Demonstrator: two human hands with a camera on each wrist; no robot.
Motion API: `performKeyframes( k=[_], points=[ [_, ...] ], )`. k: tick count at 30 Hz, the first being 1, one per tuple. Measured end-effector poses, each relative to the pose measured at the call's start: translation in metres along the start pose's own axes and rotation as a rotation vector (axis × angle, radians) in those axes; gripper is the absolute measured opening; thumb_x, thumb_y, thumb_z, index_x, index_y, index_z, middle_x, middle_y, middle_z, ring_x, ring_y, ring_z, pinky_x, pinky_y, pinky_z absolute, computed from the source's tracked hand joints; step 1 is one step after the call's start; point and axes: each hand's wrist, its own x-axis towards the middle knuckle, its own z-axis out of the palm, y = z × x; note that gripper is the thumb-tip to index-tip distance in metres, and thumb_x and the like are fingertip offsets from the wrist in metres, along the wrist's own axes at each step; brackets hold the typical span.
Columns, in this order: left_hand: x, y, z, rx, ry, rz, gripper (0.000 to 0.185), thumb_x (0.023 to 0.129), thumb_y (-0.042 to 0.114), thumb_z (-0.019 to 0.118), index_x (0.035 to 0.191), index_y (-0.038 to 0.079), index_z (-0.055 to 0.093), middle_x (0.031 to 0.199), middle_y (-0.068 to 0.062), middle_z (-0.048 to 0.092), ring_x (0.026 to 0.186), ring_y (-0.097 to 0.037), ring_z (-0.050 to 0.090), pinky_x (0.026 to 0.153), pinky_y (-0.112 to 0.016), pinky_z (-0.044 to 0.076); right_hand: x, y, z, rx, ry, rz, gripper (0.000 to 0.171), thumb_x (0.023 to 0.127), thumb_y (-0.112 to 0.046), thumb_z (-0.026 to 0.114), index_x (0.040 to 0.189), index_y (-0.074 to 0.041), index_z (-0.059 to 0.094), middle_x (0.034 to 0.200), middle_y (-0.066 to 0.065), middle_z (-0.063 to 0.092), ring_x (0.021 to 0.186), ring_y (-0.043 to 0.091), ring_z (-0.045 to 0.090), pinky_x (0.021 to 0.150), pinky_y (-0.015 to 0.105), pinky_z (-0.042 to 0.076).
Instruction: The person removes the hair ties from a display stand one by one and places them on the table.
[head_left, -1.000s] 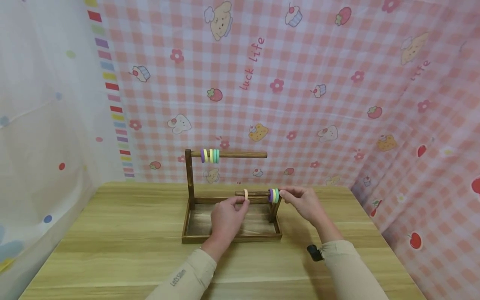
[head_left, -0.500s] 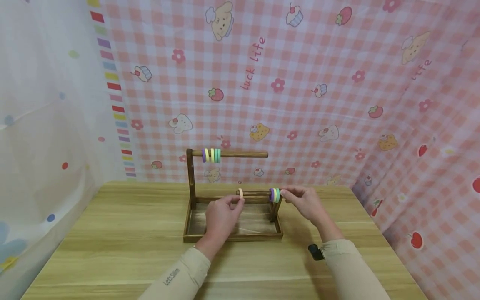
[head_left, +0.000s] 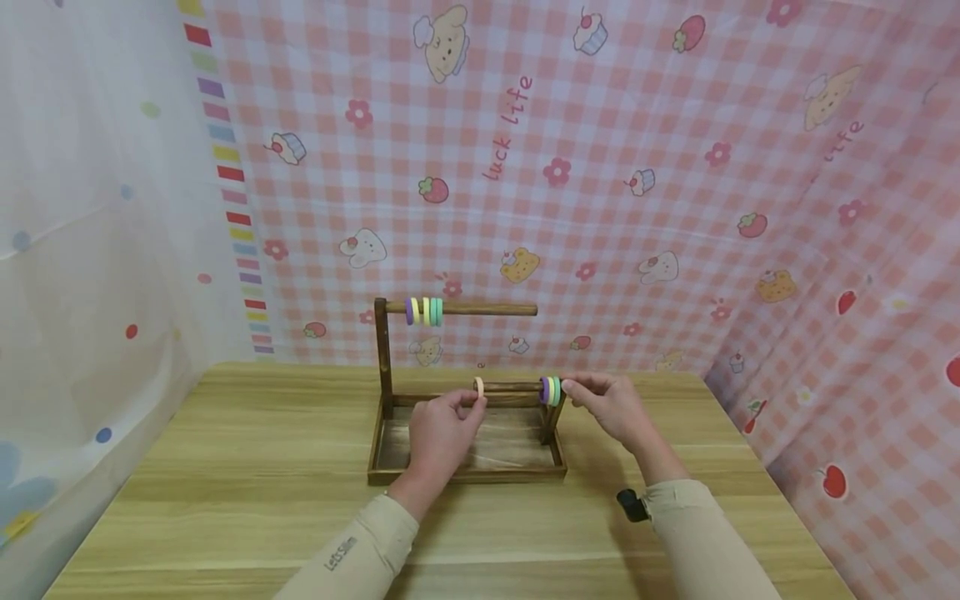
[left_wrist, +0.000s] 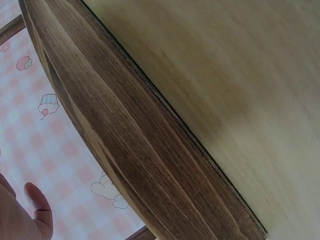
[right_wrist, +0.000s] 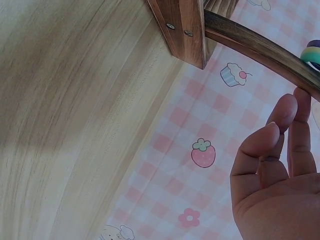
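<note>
In the head view, a wooden rack (head_left: 465,475) with a tray base stands at the centre of the tabletop (head_left: 225,467), in front of a pink checked cloth (head_left: 637,208). Its upper rod (head_left: 487,309) carries a cluster of coloured rings (head_left: 424,312) near its left end. The lower rod (head_left: 513,387) sits just above the tray. The left hand (head_left: 441,433), at the centre of the frame, pinches a pale orange ring (head_left: 478,387) between thumb and forefinger at the left tip of the lower rod; whether the ring is on the rod or just off its end cannot be told. The right hand (head_left: 611,406), right of centre, has its fingers curled with the tips at the rod's right end, just beside a purple, yellow and green set of rings (head_left: 551,390) by the short post; whether it grips the rod cannot be told

In the left wrist view, the tray's dark wooden edge (left_wrist: 135,145) crosses the frame diagonally, pale tabletop fills the upper right, and a fingertip shows at the lower left

In the right wrist view, the right hand fills the lower right, its fingers (right_wrist: 292,112) loosely bent, the topmost tip touching the underside of the rod beside a green and purple ring (right_wrist: 312,52) at the right edge. A wooden post with two screws (right_wrist: 185,30) stands at the top centre
</note>
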Motion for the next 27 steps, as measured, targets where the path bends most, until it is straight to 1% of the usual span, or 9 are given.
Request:
performKeyframes(
  k=[6,10,14,20,22,23,25,26,27],
  points=[
    [0.001,-0.001,-0.003,0.022,0.004,0.005,0.013,0.096,0.025,0.082,0.093,0.012,0.085,0.052,0.007,0.063,0.052,-0.004,0.064,0.062,-0.032,0.059,0.000,0.000,0.001,0.002,0.005,-0.002,0.041,0.106,-0.043,0.068,0.131,-0.013,0.077,0.118,0.011,0.079,0.101,0.020,0.071,0.088,0.034,0.057],
    [0.001,-0.004,-0.005,0.040,-0.001,0.016,0.012,0.095,0.023,0.082,0.094,0.012,0.085,0.052,0.007,0.062,0.049,0.000,0.055,0.059,-0.029,0.055,0.000,0.001,0.001,0.008,0.006,0.002,0.041,0.106,-0.043,0.068,0.132,-0.013,0.076,0.120,0.012,0.079,0.102,0.020,0.071,0.088,0.033,0.057],
    [0.002,-0.007,-0.006,0.068,0.002,0.033,0.013,0.096,0.024,0.081,0.095,0.012,0.086,0.051,0.008,0.062,0.047,0.001,0.048,0.061,-0.028,0.051,0.000,0.000,0.001,0.013,0.009,0.007,0.041,0.106,-0.043,0.068,0.131,-0.012,0.076,0.120,0.012,0.079,0.102,0.020,0.071,0.088,0.033,0.056],
    [0.003,-0.011,-0.010,0.104,0.013,0.074,0.013,0.095,0.022,0.082,0.096,0.010,0.086,0.050,0.007,0.060,0.043,0.003,0.038,0.061,-0.029,0.047,0.001,0.001,0.002,0.011,0.015,0.012,0.039,0.106,-0.042,0.069,0.130,-0.012,0.077,0.117,0.011,0.079,0.100,0.019,0.070,0.090,0.038,0.057],
    [0.004,-0.012,-0.013,0.120,0.018,0.087,0.013,0.095,0.022,0.082,0.096,0.010,0.086,0.049,0.007,0.059,0.042,0.004,0.035,0.065,-0.031,0.049,0.001,0.001,0.002,0.016,0.016,0.014,0.039,0.106,-0.042,0.069,0.130,-0.012,0.077,0.117,0.011,0.079,0.100,0.019,0.070,0.092,0.043,0.058],
    [0.004,-0.013,-0.015,0.124,0.019,0.094,0.013,0.095,0.022,0.083,0.096,0.010,0.086,0.048,0.007,0.059,0.042,0.004,0.034,0.063,-0.032,0.050,0.001,0.001,0.002,0.018,0.016,0.015,0.039,0.106,-0.042,0.069,0.130,-0.012,0.077,0.117,0.011,0.079,0.100,0.019,0.070,0.094,0.046,0.058],
    [0.004,-0.014,-0.018,0.142,0.018,0.107,0.012,0.094,0.021,0.083,0.097,0.010,0.086,0.047,0.007,0.058,0.041,0.004,0.031,0.066,-0.034,0.052,0.001,0.002,0.002,0.019,0.014,0.017,0.039,0.106,-0.042,0.069,0.130,-0.012,0.077,0.118,0.011,0.079,0.101,0.020,0.070,0.094,0.045,0.057],
    [0.004,-0.015,-0.020,0.152,0.018,0.120,0.011,0.094,0.020,0.084,0.097,0.010,0.086,0.048,0.007,0.060,0.041,0.004,0.032,0.064,-0.032,0.051,0.002,0.002,0.002,0.020,0.014,0.018,0.040,0.106,-0.042,0.069,0.130,-0.013,0.077,0.119,0.012,0.079,0.101,0.021,0.070,0.094,0.045,0.058],
    [0.004,-0.016,-0.022,0.170,0.007,0.125,0.012,0.094,0.021,0.083,0.098,0.010,0.086,0.049,0.006,0.063,0.041,0.003,0.037,0.069,-0.034,0.053,0.002,0.002,0.002,0.020,0.012,0.019,0.040,0.106,-0.043,0.069,0.130,-0.013,0.077,0.120,0.012,0.079,0.102,0.021,0.071,0.094,0.044,0.058]
  ],
)
